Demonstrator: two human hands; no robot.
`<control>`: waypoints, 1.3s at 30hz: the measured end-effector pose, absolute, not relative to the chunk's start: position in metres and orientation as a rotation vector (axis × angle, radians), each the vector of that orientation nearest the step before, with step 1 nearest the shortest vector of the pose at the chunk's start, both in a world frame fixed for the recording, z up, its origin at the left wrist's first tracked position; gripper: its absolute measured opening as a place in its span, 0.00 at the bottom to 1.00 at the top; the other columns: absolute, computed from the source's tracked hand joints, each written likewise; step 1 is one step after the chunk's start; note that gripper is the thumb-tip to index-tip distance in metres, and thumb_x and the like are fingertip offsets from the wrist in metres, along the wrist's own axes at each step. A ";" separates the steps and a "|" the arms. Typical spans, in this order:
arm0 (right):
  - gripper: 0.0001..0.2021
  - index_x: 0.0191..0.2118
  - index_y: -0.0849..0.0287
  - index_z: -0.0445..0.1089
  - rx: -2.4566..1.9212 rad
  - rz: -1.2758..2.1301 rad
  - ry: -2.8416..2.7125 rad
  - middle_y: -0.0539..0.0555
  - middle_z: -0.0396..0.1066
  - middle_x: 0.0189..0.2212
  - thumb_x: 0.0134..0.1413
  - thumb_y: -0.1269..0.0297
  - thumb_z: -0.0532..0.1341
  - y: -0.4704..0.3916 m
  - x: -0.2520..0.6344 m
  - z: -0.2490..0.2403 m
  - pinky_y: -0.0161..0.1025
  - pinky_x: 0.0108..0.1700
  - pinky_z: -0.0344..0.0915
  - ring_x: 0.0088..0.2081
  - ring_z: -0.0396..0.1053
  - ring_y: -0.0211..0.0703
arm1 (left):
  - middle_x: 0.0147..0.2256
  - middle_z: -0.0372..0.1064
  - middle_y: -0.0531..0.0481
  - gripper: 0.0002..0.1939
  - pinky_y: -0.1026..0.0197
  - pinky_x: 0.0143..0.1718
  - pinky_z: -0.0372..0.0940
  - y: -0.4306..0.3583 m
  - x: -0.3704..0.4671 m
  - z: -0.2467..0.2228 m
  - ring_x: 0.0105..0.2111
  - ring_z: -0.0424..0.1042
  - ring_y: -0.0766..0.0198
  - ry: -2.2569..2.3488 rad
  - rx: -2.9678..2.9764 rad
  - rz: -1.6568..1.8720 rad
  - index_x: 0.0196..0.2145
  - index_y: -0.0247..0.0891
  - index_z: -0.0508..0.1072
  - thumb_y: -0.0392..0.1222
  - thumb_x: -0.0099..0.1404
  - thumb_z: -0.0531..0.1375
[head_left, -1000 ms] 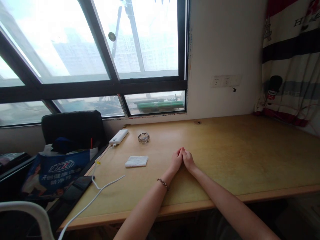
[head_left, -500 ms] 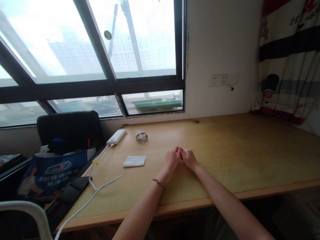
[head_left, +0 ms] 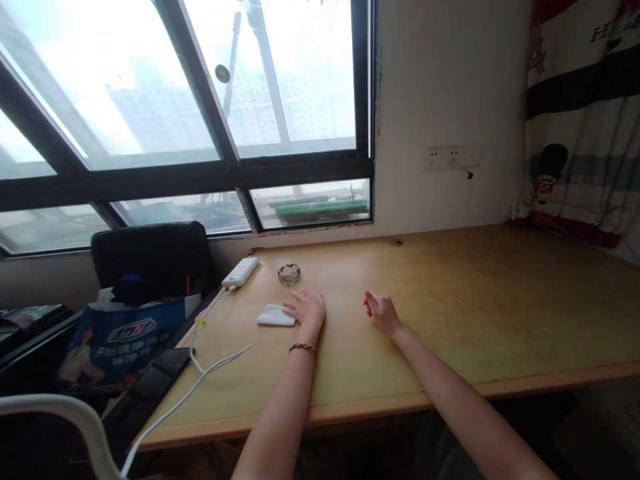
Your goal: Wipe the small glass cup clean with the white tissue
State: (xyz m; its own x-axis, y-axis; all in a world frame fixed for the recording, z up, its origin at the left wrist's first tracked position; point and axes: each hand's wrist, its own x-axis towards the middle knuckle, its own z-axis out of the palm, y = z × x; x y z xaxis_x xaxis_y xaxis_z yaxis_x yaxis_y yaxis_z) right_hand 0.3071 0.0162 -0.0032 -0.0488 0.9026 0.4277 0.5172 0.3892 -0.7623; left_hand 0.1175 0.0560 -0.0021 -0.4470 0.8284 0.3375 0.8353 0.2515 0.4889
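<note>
My L. hand (head_left: 306,309) is spread flat, fingers apart, its fingertips over the R. end of the cloth (head_left: 273,316), a folded white piece (poss. tissue) on the L. part of the table (head_left: 460,293); can't tell if they press on it. Cloth's long axis runs L.–R., approx. parallel to the near table edge, short L. end pointing twd. the cable (head_left: 225,362), R. end partly hidden by my fingers. My R. hand (head_left: 382,313) is well apart from the L., fingers curled in to a loose fist; can't tell if anything's inside. Wire ring (head_left: 289,274) stands just beyond my L. fingertips; power bank (head_left: 241,272) lies at the table's L. edge, long axis slanting away to the R., near end plugged w/ the cable, its mark too small to read. Writing: bag (head_left: 127,360) at L. bears an outlined logo, blurred, above two lines of Chinese, upper incl. 健康, lower approx. 新净界; curtain (head_left: 583,127) at far R. shows a cap. "H", rest unclear.
</note>
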 end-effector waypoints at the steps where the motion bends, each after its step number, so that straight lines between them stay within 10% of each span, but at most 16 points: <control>1: 0.26 0.21 0.59 0.64 -1.256 0.510 -1.694 0.49 0.63 0.13 0.56 0.49 0.40 0.016 0.307 -0.003 0.32 0.24 0.55 0.17 0.62 0.36 | 0.55 0.41 0.22 0.30 0.36 0.48 0.44 0.056 0.120 -0.004 0.53 0.47 0.34 -2.411 -1.735 -0.993 0.50 0.23 0.57 0.45 0.54 0.56; 8: 0.26 0.21 0.59 0.64 -1.253 0.513 -1.616 0.49 0.62 0.11 0.54 0.46 0.41 0.016 0.308 -0.001 0.33 0.24 0.56 0.16 0.61 0.36 | 0.52 0.53 0.42 0.20 0.63 0.35 0.64 0.048 0.166 -0.020 0.32 0.68 0.67 -1.725 -2.662 -1.397 0.47 0.39 0.62 0.34 0.55 0.54; 19: 0.28 0.20 0.59 0.64 -1.312 0.511 -1.512 0.49 0.63 0.12 0.54 0.46 0.39 0.023 0.312 -0.008 0.32 0.23 0.56 0.15 0.62 0.36 | 0.35 0.68 0.41 0.09 0.61 0.39 0.58 0.039 0.159 -0.006 0.36 0.66 0.60 -1.926 -2.654 -0.971 0.28 0.34 0.71 0.38 0.58 0.52; 29: 0.19 0.32 0.61 0.64 -1.208 0.749 -1.383 0.51 0.69 0.23 0.48 0.48 0.51 0.028 0.307 -0.005 0.31 0.20 0.61 0.20 0.66 0.37 | 0.29 0.72 0.44 0.19 0.64 0.28 0.60 0.037 0.175 0.001 0.27 0.67 0.63 -2.004 -2.516 -2.396 0.31 0.31 0.74 0.51 0.54 0.55; 39: 0.10 0.30 0.62 0.66 -1.177 0.805 -1.372 0.52 0.70 0.23 0.43 0.61 0.56 0.030 0.308 -0.007 0.34 0.25 0.64 0.24 0.68 0.39 | 0.29 0.72 0.44 0.17 0.64 0.28 0.61 0.035 0.184 -0.007 0.28 0.68 0.63 -1.943 -2.703 -2.416 0.32 0.31 0.74 0.49 0.50 0.59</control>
State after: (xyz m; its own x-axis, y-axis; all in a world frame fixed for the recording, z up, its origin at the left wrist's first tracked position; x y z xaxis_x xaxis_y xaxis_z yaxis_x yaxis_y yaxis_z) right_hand 0.3077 0.0300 -0.0075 0.0972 0.9494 0.2987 0.2025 0.2750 -0.9399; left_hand 0.1837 0.0348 -0.0070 0.1116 0.9706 0.2134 0.0003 -0.2148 0.9767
